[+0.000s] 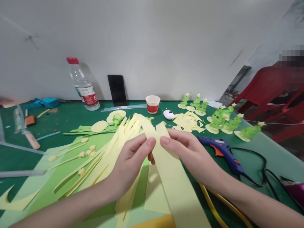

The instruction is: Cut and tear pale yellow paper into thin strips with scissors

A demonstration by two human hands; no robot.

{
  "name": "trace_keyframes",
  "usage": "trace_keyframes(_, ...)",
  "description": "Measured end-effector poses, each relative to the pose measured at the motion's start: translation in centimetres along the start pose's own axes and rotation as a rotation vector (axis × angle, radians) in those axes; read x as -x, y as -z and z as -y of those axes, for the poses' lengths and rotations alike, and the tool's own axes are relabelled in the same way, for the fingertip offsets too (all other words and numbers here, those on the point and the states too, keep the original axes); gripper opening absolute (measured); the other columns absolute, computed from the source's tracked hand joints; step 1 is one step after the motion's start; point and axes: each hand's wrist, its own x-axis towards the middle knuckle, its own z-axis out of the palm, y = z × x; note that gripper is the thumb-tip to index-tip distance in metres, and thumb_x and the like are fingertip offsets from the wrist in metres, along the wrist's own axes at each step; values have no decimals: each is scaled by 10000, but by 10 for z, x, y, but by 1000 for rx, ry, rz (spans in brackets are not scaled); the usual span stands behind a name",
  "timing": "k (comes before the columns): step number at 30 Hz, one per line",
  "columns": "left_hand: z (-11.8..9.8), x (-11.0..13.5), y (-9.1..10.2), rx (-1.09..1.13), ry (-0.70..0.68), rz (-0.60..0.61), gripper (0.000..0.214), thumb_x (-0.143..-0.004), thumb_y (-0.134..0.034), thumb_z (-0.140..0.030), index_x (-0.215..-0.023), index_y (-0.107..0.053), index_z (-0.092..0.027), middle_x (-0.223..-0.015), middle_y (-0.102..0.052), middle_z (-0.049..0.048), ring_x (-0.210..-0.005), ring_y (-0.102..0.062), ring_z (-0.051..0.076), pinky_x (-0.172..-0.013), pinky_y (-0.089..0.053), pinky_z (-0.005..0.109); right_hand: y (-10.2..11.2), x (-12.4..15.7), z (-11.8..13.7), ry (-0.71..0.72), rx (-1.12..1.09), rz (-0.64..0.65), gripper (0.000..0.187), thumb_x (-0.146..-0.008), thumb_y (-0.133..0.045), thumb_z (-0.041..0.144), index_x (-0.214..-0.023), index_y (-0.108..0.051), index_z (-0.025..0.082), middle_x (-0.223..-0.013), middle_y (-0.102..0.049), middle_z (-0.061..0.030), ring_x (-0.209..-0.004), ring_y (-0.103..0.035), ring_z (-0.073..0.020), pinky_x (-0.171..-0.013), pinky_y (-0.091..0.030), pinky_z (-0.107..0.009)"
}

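Between thumb and fingers, my left hand (pixel 133 160) pinches the upper left edge of a wide pale yellow paper strip (pixel 175 183). My right hand (pixel 190 153) grips the same strip just to the right, the two thumbs almost meeting. Above the thumbs the strip parts at a notch into two tongues, the left one longer and curling away. Its lower end runs out of the frame at the bottom. Beside my left forearm lies a bundle of thin yellow paper strips (pixel 111 155), some ending in small folded knots, on green paper sheets (pixel 51 186).
A blue glue gun (pixel 222 150) with a black cord lies right. Behind stand a water bottle (pixel 84 87), a phone (pixel 117 90) and a paper cup (pixel 153 104). Several small green paper trees (pixel 220 118) with stars stand beside paper scraps (pixel 188 121). Yellow scissor handles (pixel 209 202) show under my right forearm.
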Motion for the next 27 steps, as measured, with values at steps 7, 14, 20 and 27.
trace_keyframes(7,1,3,-3,11,4,23,313,-826,-458,-267,-529,-396,-191,-520,-388,-56,-527,-376,95,-514,-328,205,-10,0,-10,-25,-67,-165,339,-817,-426,362,-555,-301,186,-569,-274,42,-515,-283,-88,-474,-261,-224)
trace_keyframes(14,3,3,-5,-6,15,-32,320,-832,-443,-265,-542,-332,-189,-546,-304,-55,-538,-288,103,-512,-293,215,-17,1,-19,-56,-52,-239,356,-812,-409,392,-572,-234,194,-577,-280,37,-530,-317,-95,-475,-271,-231)
trace_keyframes(20,7,4,-6,-18,45,-36,289,-842,-435,-285,-575,-378,-190,-579,-329,-48,-581,-320,111,-562,-315,234,-19,2,-22,-62,-83,-270,335,-806,-423,391,-578,-274,196,-573,-249,42,-527,-313,-98,-471,-276,-229)
trace_keyframes(27,5,3,-5,-20,55,-57,297,-864,-391,-334,-615,-449,-184,-612,-424,-34,-604,-412,115,-598,-359,249,-17,0,-22,-40,-241,-211,325,-828,-405,413,-591,-371,194,-601,-369,28,-527,-375,-100,-493,-341,-231)
